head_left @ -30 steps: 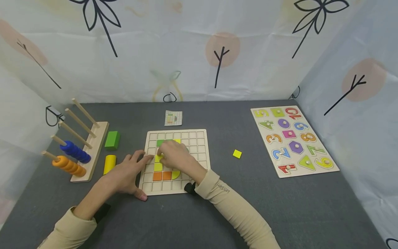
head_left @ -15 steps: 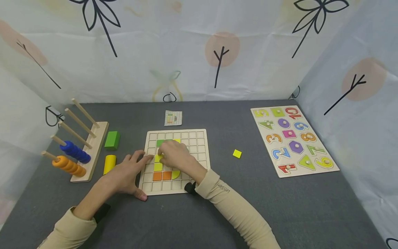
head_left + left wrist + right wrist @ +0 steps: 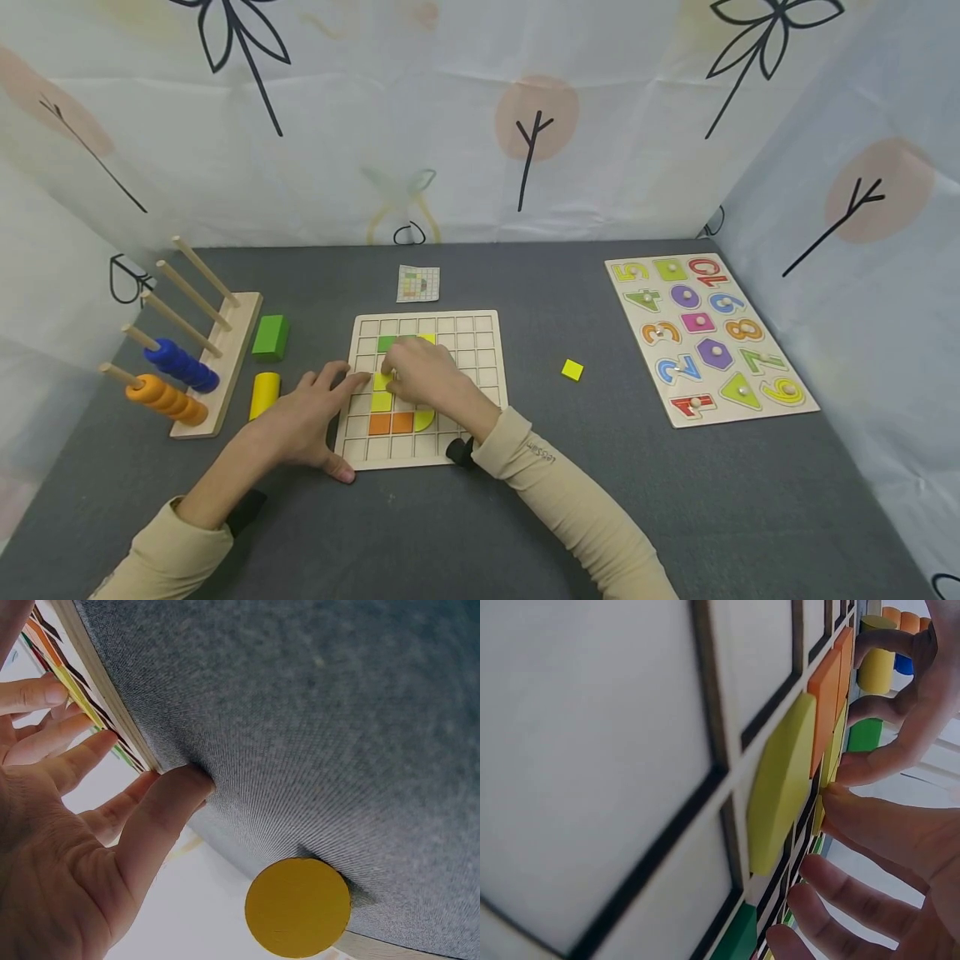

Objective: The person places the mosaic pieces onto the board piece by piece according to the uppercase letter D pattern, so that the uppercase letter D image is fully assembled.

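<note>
A pale wooden grid board [image 3: 480,360] lies flat on the grey table. My left hand [image 3: 300,425] rests along its left edge, fingers spread and relaxed, thumb near the front corner. Over the board's middle, my right hand [image 3: 427,375] pinches a yellow square tile [image 3: 382,382] with thumb and index finger; its other fingers hang loosely in the right wrist view. Just below sits another yellow square tile [image 3: 381,402], then two orange tiles [image 3: 391,423] beside a yellow rounded piece [image 3: 782,791]. Green tiles [image 3: 386,344] and a yellow one lie further up, partly hidden by the hand.
A loose yellow square [image 3: 572,370] lies right of the board, a small pattern card [image 3: 417,284] behind it. On the left stand a peg stacker [image 3: 228,350], a green block [image 3: 271,338] and a yellow cylinder [image 3: 265,395]. A number puzzle board [image 3: 708,342] is far right.
</note>
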`<state>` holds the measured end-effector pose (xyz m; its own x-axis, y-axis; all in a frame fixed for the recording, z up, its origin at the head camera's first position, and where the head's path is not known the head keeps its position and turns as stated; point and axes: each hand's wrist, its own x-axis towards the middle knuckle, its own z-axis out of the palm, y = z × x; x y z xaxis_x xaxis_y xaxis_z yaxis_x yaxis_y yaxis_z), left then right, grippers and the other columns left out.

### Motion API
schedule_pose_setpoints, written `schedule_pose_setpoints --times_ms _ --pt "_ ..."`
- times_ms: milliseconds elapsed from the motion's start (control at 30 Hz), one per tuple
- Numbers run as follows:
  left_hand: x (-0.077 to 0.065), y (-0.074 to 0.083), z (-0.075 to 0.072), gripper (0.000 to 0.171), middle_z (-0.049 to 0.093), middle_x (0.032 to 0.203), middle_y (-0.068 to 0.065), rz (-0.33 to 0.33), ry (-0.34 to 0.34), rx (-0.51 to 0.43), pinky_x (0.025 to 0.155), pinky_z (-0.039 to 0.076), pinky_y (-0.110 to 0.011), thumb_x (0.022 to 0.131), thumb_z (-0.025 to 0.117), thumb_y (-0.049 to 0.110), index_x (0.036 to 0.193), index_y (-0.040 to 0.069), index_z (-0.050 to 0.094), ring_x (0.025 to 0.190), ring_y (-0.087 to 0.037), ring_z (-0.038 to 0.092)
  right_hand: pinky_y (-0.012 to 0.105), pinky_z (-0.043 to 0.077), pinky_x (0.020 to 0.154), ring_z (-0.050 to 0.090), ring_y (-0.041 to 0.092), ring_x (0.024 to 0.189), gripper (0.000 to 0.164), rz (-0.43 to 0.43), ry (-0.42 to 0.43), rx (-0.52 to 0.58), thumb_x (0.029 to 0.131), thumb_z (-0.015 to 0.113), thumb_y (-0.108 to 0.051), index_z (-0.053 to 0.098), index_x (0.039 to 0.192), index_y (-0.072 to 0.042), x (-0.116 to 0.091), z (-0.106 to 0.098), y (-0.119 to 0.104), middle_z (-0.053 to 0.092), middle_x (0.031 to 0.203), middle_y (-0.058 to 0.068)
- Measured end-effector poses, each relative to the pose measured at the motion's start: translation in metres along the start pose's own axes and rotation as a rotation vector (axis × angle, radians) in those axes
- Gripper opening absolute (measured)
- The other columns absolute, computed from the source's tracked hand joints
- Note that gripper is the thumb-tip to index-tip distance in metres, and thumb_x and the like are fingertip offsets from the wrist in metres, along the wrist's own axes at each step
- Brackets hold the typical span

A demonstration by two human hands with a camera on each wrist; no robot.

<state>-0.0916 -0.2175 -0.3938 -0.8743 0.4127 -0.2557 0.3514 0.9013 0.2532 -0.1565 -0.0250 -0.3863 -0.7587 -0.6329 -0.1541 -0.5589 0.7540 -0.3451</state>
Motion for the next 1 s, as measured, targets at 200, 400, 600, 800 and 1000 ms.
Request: schedule_pose_setpoints --times_ms 200,400,600,800,1000 --pt "0.0 0.001 -0.001 0.13 0.038 0.153 -0.028 -0.001 -0.001 0.0 0.09 0.054 -0.059 0.047 0.096 0.065 0.152 0.008 0.042 0.122 -0.05 0.049 0.031 0.059 0.076 0.067 0.019 0.117 0.024 -0.006 -0.007 -0.007 0.094 0.073 -0.017 0.078 0.117 -0.014 0.0 0.0 0.0 0.073 0.126 0.003" --pt "0.0 0.001 0.0 0.131 0.039 0.152 -0.028 0.004 0.001 0.004 0.089 0.054 -0.059 0.047 0.095 0.065 0.152 0.009 0.042 0.121 -0.049 0.05 0.03 0.058 0.073 0.068 0.018 0.115 0.026 -0.009 -0.008 0.004 0.094 0.073 -0.017 0.077 0.119 -0.014 0.0 -0.001 0.001 0.072 0.128 0.003" --pt "0.001 0.0 0.0 0.132 0.038 0.153 -0.028 -0.01 -0.013 0.001 0.088 0.055 -0.058 0.046 0.096 0.064 0.153 0.01 0.041 0.122 -0.049 0.05 0.034 0.059 0.075 0.068 0.02 0.117 0.029 0.006 -0.006 0.004 0.095 0.07 -0.018 0.075 0.124 -0.019 -0.005 -0.008 0.006 0.069 0.133 0.0" --pt "0.001 0.001 0.0 0.132 0.038 0.153 -0.028 -0.016 -0.015 0.011 0.086 0.055 -0.056 0.047 0.098 0.061 0.153 0.009 0.041 0.122 -0.05 0.05 0.035 0.058 0.077 0.067 0.02 0.112 0.029 0.026 0.013 0.0 0.096 0.07 -0.021 0.075 0.125 -0.021 -0.019 -0.022 0.022 0.07 0.126 0.001" --pt "0.0 0.002 0.0 0.131 0.037 0.154 -0.028 -0.017 -0.012 0.017 0.087 0.055 -0.056 0.047 0.097 0.062 0.153 0.01 0.04 0.122 -0.049 0.05 0.035 0.053 0.067 0.064 0.021 0.095 0.027 0.051 0.055 0.03 0.096 0.07 -0.019 0.076 0.122 -0.017 -0.04 -0.032 0.048 0.07 0.118 0.005"
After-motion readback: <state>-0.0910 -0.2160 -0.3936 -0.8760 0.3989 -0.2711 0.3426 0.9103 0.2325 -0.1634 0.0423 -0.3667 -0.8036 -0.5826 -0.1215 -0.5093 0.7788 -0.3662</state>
